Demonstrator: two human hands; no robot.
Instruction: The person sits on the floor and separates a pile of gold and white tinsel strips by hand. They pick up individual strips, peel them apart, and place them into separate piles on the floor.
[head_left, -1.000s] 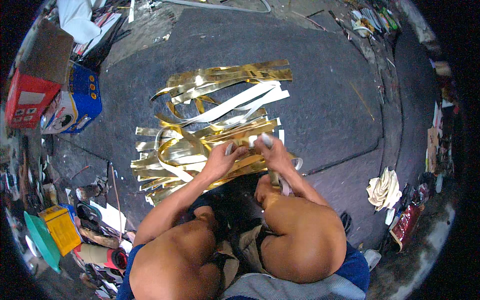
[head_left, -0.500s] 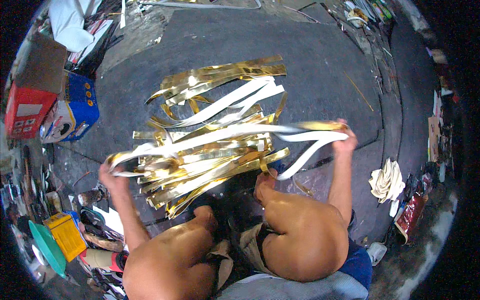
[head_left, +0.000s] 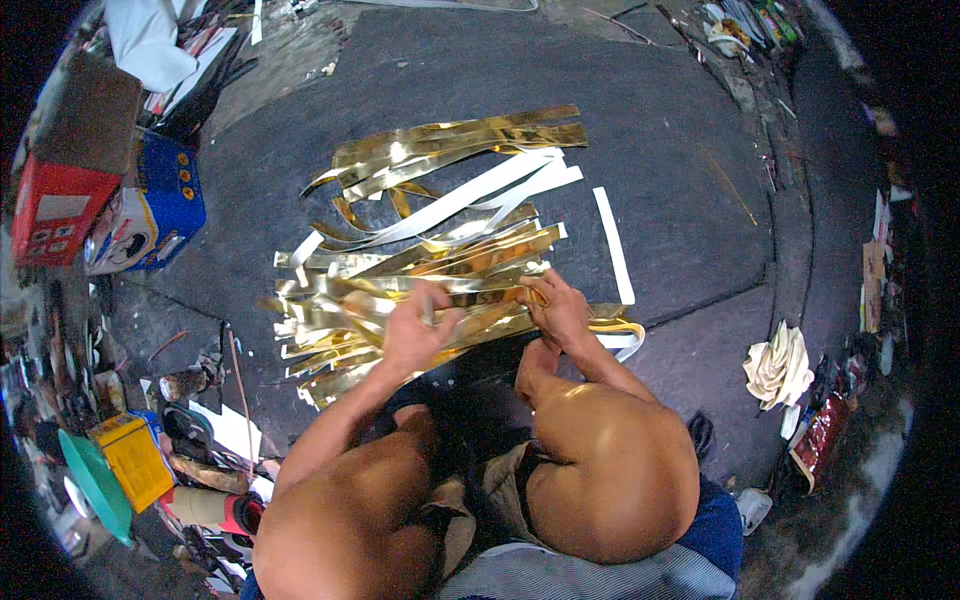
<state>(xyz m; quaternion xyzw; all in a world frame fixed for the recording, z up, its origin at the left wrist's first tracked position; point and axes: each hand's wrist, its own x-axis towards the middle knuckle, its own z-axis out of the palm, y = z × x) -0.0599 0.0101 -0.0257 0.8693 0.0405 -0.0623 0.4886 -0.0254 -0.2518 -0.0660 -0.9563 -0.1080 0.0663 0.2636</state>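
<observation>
A pile of shiny gold strips with white undersides [head_left: 480, 255] lies on the dark floor in front of my feet. My right hand [head_left: 562, 312] is closed at the pile's right side, with a gold strip pinched in its fingers. Beside that wrist, a looped strip [head_left: 628, 335] shows its white face. My left hand [head_left: 418, 328] hovers over the pile's middle, its fingers curled and smeared by motion, so I cannot see whether it holds anything. White-faced strips [head_left: 450, 208] lie beyond the pile, and farther off is a flat bundle of gold strips [head_left: 460, 140].
One white strip [head_left: 614, 245] lies alone to the right. Red and blue boxes [head_left: 165, 205] stand at the left, with a yellow box [head_left: 132, 460] and a green lid-like disc [head_left: 92, 485] nearer me. A crumpled cream cloth [head_left: 778, 367] lies on the right.
Both hands have come inward from wide apart to the pile. The long strips stretched between them are no longer held out. A white strip now lies separately at the right.
</observation>
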